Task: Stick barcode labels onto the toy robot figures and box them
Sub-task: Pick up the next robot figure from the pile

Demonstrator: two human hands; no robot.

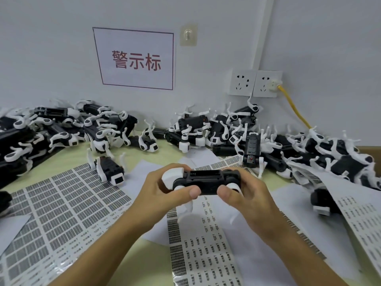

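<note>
the surface (pixel 158 150) is covered by label sheets (pixel 68 205) and heaped toy robot figures (pixel 253 129) along the wall. above the sheets one toy robot figure (pixel 206 181) is held belly-up, its long axis running left to right between the two grips. the left hand (pixel 165 188) is clamped on its white head end, the right hand (pixel 245 193) on its rear end; both are equally near. no box is seen.
</note>
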